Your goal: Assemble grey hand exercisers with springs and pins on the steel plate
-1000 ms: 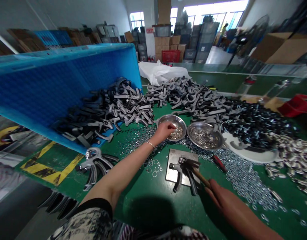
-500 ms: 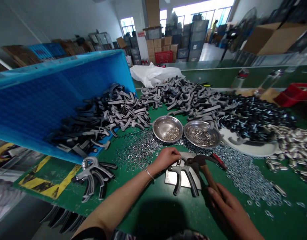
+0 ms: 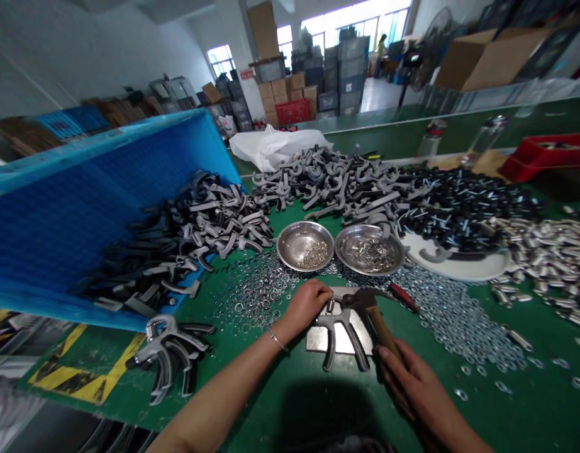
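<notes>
My left hand [image 3: 305,308] pinches the top of a grey-and-black hand grip exerciser [image 3: 341,336] near its coiled spring. The exerciser lies on a steel plate [image 3: 318,340]. My right hand [image 3: 417,390] grasps the wooden handle of a hammer [image 3: 377,318], whose metal head sits just above the exerciser. Two steel bowls stand beyond my hands: the left one [image 3: 305,246] holds small screws, and the right one [image 3: 369,249] holds short metal pieces. Loose steel washers [image 3: 266,289] cover the green mat around them.
A tilted blue plastic bin [image 3: 82,220] holds dark handles, and grey handles [image 3: 328,182] lie heaped behind the bowls. Black parts [image 3: 460,207] and steel tubes [image 3: 549,258] lie to the right. Assembled exercisers [image 3: 170,355] sit at the left. A red-handled tool [image 3: 403,297] lies near the hammer.
My left hand has moved from the left bowl onto the exerciser. The hammer head has come over the exerciser, and the view has turned slightly.
</notes>
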Motion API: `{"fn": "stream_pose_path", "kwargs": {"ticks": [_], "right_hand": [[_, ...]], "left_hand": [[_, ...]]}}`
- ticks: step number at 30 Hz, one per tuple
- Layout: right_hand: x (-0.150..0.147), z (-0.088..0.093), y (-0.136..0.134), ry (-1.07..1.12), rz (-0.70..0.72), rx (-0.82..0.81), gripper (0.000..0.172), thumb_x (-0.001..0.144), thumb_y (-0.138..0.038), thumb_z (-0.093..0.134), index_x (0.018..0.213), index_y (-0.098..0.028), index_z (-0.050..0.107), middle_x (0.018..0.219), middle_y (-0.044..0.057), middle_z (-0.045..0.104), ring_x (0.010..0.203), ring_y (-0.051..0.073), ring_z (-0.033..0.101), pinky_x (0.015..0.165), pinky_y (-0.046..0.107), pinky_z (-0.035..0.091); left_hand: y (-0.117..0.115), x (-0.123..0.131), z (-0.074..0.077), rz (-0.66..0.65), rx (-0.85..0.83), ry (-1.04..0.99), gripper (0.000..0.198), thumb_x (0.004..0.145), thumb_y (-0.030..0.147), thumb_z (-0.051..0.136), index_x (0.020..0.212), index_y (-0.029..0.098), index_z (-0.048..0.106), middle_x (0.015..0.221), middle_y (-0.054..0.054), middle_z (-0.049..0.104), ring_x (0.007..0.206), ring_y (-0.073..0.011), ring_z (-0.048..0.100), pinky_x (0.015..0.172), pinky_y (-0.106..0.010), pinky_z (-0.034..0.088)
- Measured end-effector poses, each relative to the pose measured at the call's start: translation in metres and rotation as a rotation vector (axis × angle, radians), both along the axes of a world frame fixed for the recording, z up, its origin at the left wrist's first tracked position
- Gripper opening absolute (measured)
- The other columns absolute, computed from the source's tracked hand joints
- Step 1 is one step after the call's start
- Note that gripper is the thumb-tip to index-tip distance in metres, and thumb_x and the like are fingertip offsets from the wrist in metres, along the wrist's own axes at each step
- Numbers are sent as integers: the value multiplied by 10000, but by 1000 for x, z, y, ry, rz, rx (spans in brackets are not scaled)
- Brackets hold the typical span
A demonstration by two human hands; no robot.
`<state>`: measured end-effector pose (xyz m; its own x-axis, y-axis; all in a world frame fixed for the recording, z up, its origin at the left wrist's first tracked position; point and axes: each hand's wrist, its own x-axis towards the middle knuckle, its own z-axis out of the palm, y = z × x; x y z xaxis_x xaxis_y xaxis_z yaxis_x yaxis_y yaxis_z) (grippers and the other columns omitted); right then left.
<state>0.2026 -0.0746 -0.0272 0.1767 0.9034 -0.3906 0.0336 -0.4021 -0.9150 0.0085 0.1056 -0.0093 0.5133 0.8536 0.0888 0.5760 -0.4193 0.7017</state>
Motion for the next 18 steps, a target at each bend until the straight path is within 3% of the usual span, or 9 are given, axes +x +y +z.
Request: {"fn": "stream_pose_path", "kwargs": {"ticks": [5,11,18], "right_hand": [[1,-6,-2,-24,19,6,401,882,-619,566,947,-225,592,692,-23,574,606,140,525,537,223,422],[-3,0,-3,-31,24,-11,411,886,-638,538,922,-230,561,686,-25,586,589,144,545,537,233,433],[-6,5,-5,-35,16,-24,380,893,-600,555,966,-229,595,680,-27,594,556,133,532,481,227,391]], "left_hand": [[-2,0,-2,-40,123,106,148,927,206,593,840,158,702,869,-54,680,864,-190,617,816,-295,453],[-1,-4,-1,-146,189,187,188,979,216,513,876,160,660,885,-48,653,879,-182,601,827,-292,458],[-2,1,4,-433,567,495,215,967,106,426,931,117,638,935,-124,611,936,-253,543,879,-395,415]]}}
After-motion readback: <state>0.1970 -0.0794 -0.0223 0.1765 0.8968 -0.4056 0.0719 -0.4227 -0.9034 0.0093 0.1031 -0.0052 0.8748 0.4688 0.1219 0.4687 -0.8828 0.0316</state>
